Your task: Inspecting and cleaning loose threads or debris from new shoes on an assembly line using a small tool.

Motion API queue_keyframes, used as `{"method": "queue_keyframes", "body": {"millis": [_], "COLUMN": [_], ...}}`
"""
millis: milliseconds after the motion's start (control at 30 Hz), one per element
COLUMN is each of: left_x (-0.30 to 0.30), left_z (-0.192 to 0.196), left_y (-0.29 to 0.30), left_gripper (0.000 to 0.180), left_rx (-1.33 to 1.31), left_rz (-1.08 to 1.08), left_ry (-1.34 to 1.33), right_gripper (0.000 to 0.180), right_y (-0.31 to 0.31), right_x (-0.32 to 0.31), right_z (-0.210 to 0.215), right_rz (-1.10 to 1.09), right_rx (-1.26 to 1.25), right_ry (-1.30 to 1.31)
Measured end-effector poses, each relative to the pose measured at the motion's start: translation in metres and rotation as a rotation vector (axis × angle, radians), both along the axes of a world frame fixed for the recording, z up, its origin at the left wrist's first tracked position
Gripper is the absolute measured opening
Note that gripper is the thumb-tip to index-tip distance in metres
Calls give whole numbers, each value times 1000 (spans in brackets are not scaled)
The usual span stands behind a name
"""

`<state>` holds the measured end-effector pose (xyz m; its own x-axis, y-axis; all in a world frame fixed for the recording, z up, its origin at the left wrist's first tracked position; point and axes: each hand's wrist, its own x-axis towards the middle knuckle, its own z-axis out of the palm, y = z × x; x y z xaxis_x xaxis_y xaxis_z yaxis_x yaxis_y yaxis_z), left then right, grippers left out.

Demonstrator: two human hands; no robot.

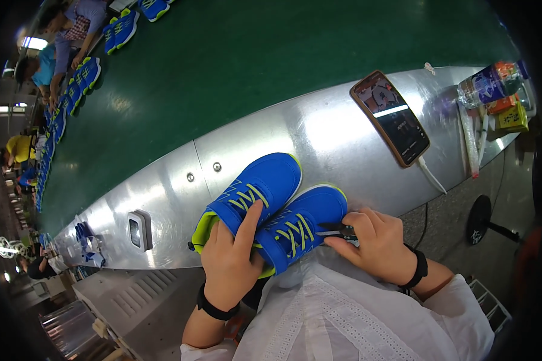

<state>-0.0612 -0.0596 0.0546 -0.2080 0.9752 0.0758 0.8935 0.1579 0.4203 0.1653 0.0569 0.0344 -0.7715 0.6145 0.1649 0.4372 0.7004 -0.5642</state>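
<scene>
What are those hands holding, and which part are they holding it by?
The right hand pinches a small dark tool by its handle end. The left hand grips the left blue shoe near its ankle opening.

You have a long green work surface [253,54] ahead, bordered on your side by a curved-looking shiny metal ledge [162,186] with a seam and two round fasteners. Glare sits on the metal. Lower left of you: grey cabinet [96,301], slotted vents on top. To your right: grey floor [451,222], round black base [478,220], white wire rack [491,304]. Far left, your room runs back dim, with bright lights [35,43]; walls too blurred to tell.
</scene>
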Motion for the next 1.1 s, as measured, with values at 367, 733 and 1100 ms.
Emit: {"method": "queue_keyframes", "body": {"millis": [367,733,1100], "left_x": [1,2,2], "left_z": [-1,-2,-3], "left_y": [0,-3,-2], "left_gripper": [75,76,74], "left_rx": [20,10,12], "left_rz": [-1,8,16], "left_ry": [-6,2,-15], "right_gripper": [39,40,38], "right_y": [-7,-1,1], "right_x": [3,5,0], "right_z": [-25,-20,-16], "right_rz": [-49,-44,-21], "right_rx": [-181,-130,-46], "right_ry": [204,171,146]}}
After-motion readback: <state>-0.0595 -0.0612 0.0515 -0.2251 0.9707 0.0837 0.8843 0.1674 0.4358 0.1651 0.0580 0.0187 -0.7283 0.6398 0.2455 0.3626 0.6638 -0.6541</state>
